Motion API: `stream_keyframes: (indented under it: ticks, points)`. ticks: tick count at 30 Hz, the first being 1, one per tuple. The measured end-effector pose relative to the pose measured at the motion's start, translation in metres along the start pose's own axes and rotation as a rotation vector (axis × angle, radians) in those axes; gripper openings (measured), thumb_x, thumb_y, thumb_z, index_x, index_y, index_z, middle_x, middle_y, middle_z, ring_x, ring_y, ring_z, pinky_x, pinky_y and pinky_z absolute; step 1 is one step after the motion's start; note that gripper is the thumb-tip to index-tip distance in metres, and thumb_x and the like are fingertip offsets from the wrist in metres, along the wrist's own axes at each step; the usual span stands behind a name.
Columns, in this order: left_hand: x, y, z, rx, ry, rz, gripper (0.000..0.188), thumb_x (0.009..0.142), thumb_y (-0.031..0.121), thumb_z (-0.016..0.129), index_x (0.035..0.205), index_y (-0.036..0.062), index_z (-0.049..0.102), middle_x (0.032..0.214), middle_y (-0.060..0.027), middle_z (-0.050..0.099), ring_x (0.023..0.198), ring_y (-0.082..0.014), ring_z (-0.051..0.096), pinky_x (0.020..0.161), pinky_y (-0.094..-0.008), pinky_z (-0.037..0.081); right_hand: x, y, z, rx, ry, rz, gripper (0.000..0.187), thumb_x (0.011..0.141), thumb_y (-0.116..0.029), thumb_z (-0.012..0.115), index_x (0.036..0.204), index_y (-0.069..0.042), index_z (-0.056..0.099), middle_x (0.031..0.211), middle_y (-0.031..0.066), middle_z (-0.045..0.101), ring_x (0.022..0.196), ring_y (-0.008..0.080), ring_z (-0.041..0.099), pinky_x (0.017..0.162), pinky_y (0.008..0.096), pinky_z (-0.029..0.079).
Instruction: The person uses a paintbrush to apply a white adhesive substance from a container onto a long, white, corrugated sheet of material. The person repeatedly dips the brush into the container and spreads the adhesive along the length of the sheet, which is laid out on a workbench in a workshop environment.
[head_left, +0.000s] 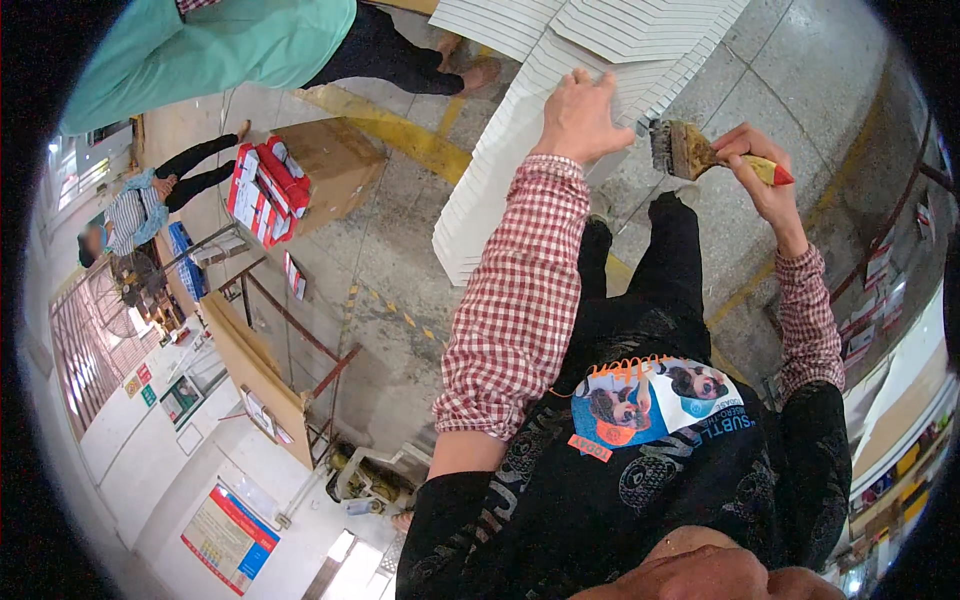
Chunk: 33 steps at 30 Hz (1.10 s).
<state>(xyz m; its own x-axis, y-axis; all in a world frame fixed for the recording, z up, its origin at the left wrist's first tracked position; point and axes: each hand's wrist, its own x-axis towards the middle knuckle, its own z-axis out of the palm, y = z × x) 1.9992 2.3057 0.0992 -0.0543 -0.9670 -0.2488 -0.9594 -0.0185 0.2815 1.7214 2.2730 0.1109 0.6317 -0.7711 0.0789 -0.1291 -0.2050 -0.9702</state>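
Observation:
A long fanned stack of white card sheets [500, 190] stretches across the upper middle, its layers overlapping in steps. My left hand [583, 118] lies on the stack near its right edge, thumb apart and fingers spread forward, with nothing seen in its grasp. To its right, my right hand [762, 170] grips a flat paintbrush [690, 150] by its yellow, red-tipped handle. The brush's dark, worn bristles point left toward the edge of the stack, close to my left thumb. From this view I cannot tell whether the bristles touch the sheets.
A person in a green top [230, 45] stands beyond the stack at upper left. Farther left are a cardboard box [335, 180] with red and white packages on it, another person [140, 210] and a metal-framed rack [300, 330]. Yellow lines [400, 140] mark the concrete floor.

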Motion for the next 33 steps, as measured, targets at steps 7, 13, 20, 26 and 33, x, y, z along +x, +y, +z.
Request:
stream_keyframes:
  ticks: [7, 13, 20, 26, 33]
  points:
    - [0.0, 0.001, 0.001, -0.005, 0.001, -0.012, 0.083, 0.065, 0.04, 0.071, 0.137, 0.005, 0.048, 0.125, -0.0259, 0.052, 0.115, -0.0374, 0.054, 0.094, -0.0451, 0.049, 0.0, 0.005, 0.009, 0.03, -0.132, 0.043, 0.014, 0.087, -0.014, 0.062, 0.085, 0.001, 0.063, 0.089, 0.0103, 0.064, 0.087, 0.0214, 0.061, 0.078, 0.0333, 0.047]
    - [-0.005, -0.002, -0.002, -0.056, -0.094, -0.052, 0.086, 0.065, 0.039, 0.072, 0.14, 0.0056, 0.046, 0.137, -0.0296, 0.044, 0.126, -0.0394, 0.047, 0.1, -0.0448, 0.045, 0.0, -0.006, 0.003, 0.066, -0.051, 0.015, 0.016, 0.087, -0.014, 0.062, 0.084, 0.002, 0.062, 0.088, 0.0103, 0.062, 0.085, 0.0215, 0.061, 0.078, 0.0331, 0.047]
    - [-0.011, -0.029, 0.012, -0.15, -0.125, -0.102, 0.093, 0.062, 0.036, 0.075, 0.144, 0.0088, 0.041, 0.147, -0.0317, 0.033, 0.137, -0.0383, 0.036, 0.108, -0.0432, 0.037, -0.002, 0.025, 0.025, 0.193, -0.082, 0.039, 0.017, 0.086, -0.016, 0.062, 0.082, 0.001, 0.061, 0.086, 0.0093, 0.063, 0.085, 0.0197, 0.061, 0.077, 0.033, 0.047]
    - [-0.016, -0.036, 0.007, -0.168, -0.205, -0.153, 0.094, 0.063, 0.032, 0.076, 0.147, 0.0125, 0.038, 0.152, -0.0266, 0.029, 0.141, -0.0374, 0.03, 0.11, -0.0425, 0.036, 0.011, 0.034, 0.01, 0.247, 0.165, 0.024, 0.018, 0.088, -0.016, 0.061, 0.083, 0.001, 0.061, 0.085, 0.0077, 0.063, 0.083, 0.0179, 0.06, 0.076, 0.0319, 0.047]
    - [-0.015, -0.039, 0.006, -0.242, -0.204, -0.161, 0.095, 0.062, 0.032, 0.076, 0.148, 0.0151, 0.037, 0.153, -0.0252, 0.027, 0.143, -0.0342, 0.027, 0.111, -0.0407, 0.033, -0.002, 0.044, 0.02, 0.314, 0.03, 0.031, 0.013, 0.087, -0.011, 0.062, 0.083, 0.001, 0.061, 0.085, 0.0072, 0.063, 0.082, 0.0168, 0.06, 0.075, 0.031, 0.047]
